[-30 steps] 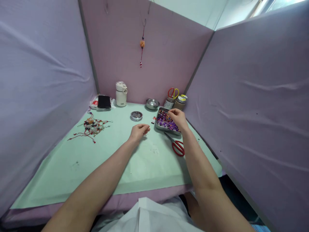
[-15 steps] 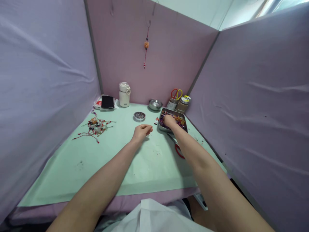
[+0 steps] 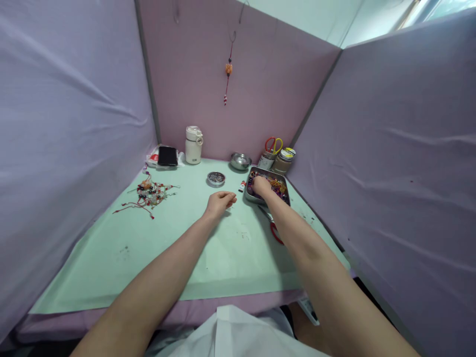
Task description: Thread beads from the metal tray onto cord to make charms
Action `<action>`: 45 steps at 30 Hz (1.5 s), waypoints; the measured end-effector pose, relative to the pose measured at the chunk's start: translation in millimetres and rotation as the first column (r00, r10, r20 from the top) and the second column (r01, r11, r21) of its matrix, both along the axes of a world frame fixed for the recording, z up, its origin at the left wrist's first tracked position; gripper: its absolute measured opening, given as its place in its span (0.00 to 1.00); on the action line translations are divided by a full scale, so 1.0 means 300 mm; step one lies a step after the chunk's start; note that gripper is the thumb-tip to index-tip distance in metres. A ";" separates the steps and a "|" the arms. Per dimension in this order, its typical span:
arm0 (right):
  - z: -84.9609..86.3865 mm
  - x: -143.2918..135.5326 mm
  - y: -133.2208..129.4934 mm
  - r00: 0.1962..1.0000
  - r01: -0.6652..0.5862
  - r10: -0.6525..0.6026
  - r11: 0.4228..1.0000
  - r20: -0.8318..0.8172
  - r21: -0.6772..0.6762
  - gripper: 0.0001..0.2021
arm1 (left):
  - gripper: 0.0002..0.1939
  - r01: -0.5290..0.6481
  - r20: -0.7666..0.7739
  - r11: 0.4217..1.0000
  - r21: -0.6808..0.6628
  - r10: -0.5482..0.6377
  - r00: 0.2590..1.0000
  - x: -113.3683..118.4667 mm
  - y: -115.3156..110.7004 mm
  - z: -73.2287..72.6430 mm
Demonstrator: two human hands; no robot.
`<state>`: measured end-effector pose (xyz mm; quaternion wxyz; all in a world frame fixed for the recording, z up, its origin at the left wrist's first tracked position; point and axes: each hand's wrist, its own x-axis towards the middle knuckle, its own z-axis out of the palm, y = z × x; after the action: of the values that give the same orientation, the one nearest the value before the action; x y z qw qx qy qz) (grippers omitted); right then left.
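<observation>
My left hand rests on the pale green table cover, its thumb and fingers pressed together; something small and clear may show under the fingertips, too small to name. My right hand reaches into a metal tray of purple and orange beads and cords, its fingertips hidden among them. Red-handled scissors lie partly under my right forearm. Between the hands, farther back, is a small red and white tube. A round dish of small pieces stands beyond my left hand.
Beaded red cords lie at the left. Along the back stand a black phone, a white bottle, a steel bowl, a can with scissors and a jar. A beaded charm hangs on the wall.
The whole view has shifted slightly, so things appear a little farther right. Both hands keep about the same place and pose.
</observation>
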<state>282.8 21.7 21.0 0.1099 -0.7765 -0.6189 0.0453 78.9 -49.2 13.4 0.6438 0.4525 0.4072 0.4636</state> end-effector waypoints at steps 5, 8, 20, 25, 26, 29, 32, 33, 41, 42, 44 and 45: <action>0.033 -0.051 -0.075 0.953 -0.019 0.126 0.932 -0.275 0.363 0.07 | 0.11 0.016 0.002 1.000 0.004 -0.016 1.000 0.003 -0.007 0.000; 0.012 -0.110 -0.138 0.654 0.042 0.305 0.899 -0.692 0.435 0.07 | 0.11 0.029 0.011 1.000 -0.001 -0.029 1.000 0.005 -0.013 0.004; -0.040 -0.174 -0.240 -0.149 -0.005 0.219 0.975 -0.964 0.222 0.16 | 0.09 0.094 0.009 0.996 -0.005 -0.094 0.996 0.015 -0.032 0.020; -0.053 -0.174 -0.238 -0.117 -0.045 0.232 0.970 -0.966 0.238 0.16 | 0.10 0.095 0.008 0.995 0.006 -0.095 0.995 0.017 -0.030 0.018; -0.052 -0.176 -0.239 -0.120 -0.054 0.231 0.970 -0.966 0.239 0.16 | 0.10 0.094 0.008 0.996 0.005 -0.094 0.996 0.018 -0.029 0.016; -0.046 -0.180 -0.246 -0.155 -0.074 0.233 0.966 -0.960 0.246 0.16 | 0.10 0.095 0.012 0.995 0.008 -0.095 0.995 0.018 -0.027 0.009; -0.037 -0.182 -0.252 -0.192 -0.073 0.238 0.964 -0.952 0.255 0.16 | 0.10 0.096 0.021 0.995 0.014 -0.097 0.995 0.017 -0.028 0.007; -0.035 -0.181 -0.253 -0.195 -0.068 0.236 0.965 -0.952 0.254 0.16 | 0.10 0.096 0.024 0.995 0.015 -0.097 0.995 0.016 -0.028 0.007; -0.029 -0.176 -0.253 -0.153 -0.031 0.221 0.973 -0.963 0.228 0.14 | 0.10 0.091 0.005 0.996 0.004 -0.091 0.996 0.016 -0.027 0.007; -0.029 -0.176 -0.253 -0.150 -0.033 0.223 0.972 -0.963 0.231 0.13 | 0.10 0.090 0.005 0.996 0.005 -0.090 0.996 0.016 -0.027 0.006; -0.030 -0.176 -0.253 -0.151 -0.039 0.223 0.972 -0.963 0.231 0.14 | 0.09 0.091 0.003 0.996 0.007 -0.091 0.996 0.015 -0.027 0.006; -0.031 -0.176 -0.253 -0.153 -0.042 0.221 0.972 -0.963 0.229 0.14 | 0.09 0.091 0.003 0.996 0.007 -0.091 0.996 0.015 -0.027 0.006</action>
<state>229.9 -54.1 11.6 0.5784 -0.3999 -0.3998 0.5879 83.2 -57.3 15.1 0.6634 0.4719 0.3836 0.4359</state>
